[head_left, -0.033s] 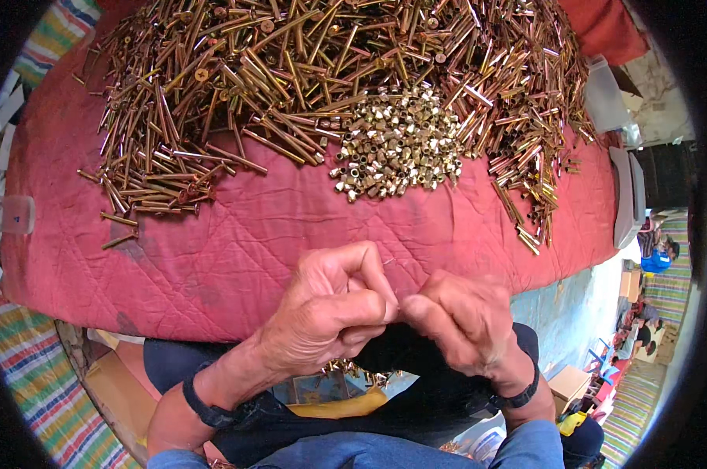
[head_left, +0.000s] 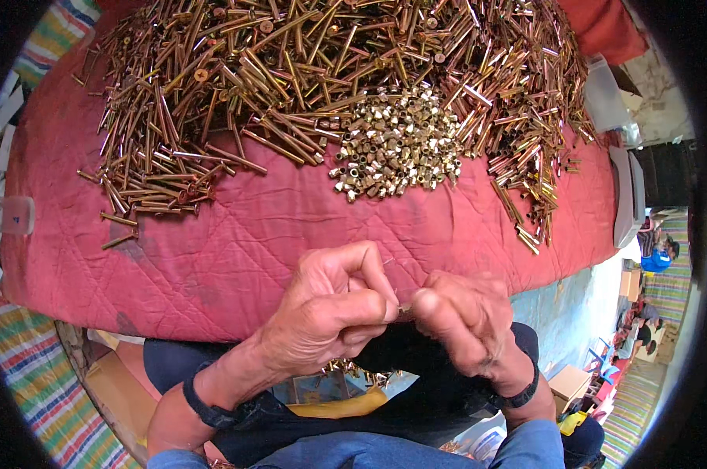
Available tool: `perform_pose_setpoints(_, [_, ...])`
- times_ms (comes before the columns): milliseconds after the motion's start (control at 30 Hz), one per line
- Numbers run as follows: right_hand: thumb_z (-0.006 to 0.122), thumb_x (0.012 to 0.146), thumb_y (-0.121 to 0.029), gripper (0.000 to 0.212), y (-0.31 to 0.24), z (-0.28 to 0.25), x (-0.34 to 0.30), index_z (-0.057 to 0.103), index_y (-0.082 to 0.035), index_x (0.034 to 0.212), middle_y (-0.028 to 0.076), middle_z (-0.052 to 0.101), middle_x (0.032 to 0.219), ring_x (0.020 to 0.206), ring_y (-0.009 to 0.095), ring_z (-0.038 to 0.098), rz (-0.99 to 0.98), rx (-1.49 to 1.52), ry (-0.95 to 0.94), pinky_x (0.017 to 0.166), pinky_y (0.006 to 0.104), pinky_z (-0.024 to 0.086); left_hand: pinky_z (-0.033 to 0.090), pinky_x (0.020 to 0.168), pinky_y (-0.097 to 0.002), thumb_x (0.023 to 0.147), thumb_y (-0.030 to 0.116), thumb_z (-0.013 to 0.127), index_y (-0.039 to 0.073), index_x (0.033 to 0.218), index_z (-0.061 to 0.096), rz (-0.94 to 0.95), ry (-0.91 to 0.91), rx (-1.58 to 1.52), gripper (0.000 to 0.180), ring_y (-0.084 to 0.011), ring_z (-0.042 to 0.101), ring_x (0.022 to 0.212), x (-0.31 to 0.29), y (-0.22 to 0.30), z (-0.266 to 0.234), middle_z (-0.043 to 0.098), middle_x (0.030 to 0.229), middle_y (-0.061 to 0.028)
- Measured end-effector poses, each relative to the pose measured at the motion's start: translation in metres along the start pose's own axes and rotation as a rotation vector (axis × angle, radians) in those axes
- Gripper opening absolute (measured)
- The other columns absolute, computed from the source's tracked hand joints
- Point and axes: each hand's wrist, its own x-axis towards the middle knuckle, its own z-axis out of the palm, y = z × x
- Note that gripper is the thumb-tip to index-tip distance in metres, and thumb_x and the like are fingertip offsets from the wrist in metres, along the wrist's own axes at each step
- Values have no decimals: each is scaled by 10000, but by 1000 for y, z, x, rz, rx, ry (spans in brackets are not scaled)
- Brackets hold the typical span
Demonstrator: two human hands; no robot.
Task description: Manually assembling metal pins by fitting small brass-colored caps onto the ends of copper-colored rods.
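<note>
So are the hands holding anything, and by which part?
The left hand seems to pinch a tiny piece; the gripped part is hidden. Right hand: can't tell.

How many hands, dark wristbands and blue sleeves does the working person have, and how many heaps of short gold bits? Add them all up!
Hands: 2 (left hand, right hand)
Dark wristbands: 2
Blue sleeves: 2
Heap of short gold bits: 1
Total: 7

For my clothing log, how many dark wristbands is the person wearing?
2: the left wristband sits behind the left hand, the right wristband behind the right hand. Any under the blue sleeves would be hidden.
</note>
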Motion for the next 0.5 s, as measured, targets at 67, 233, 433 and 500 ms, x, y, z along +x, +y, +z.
perform_pose_setpoints(67, [669,927,-78,192,4,0,-3,632,-1,756,83,535,613,503,208,538,22,106,74,456,336,394,267,367,-217,877,-33,594,-3,852,551,-7,-3,-14,58,-39,390,439,0,1,0,487,580,-1])
perform_pose_setpoints(233, [768,838,-39,114,-2,0,6,706,7,923,112,673,745,628,223,670,-87,86,199,560,288,515,279,362,-214,869,-26,623,1,849,556,-18,31,-52,75,-47,409,433,-1,5,-1,490,579,-4])
perform_pose_setpoints(433, [795,799,-15,248,2,1,7,725,6,1035,107,713,896,705,231,708,-289,-44,148,598,318,564,290,358,-217,868,-19,624,-4,839,557,-24,10,-91,74,-54,422,434,-1,5,-1,497,583,-11])
perform_pose_setpoints(500, [784,813,-17,225,-2,-3,5,718,4,1027,110,701,891,708,231,702,-228,-91,35,582,316,555,290,358,-217,870,-22,616,-8,837,556,-33,5,-58,70,-57,421,434,-2,5,0,499,585,-13])
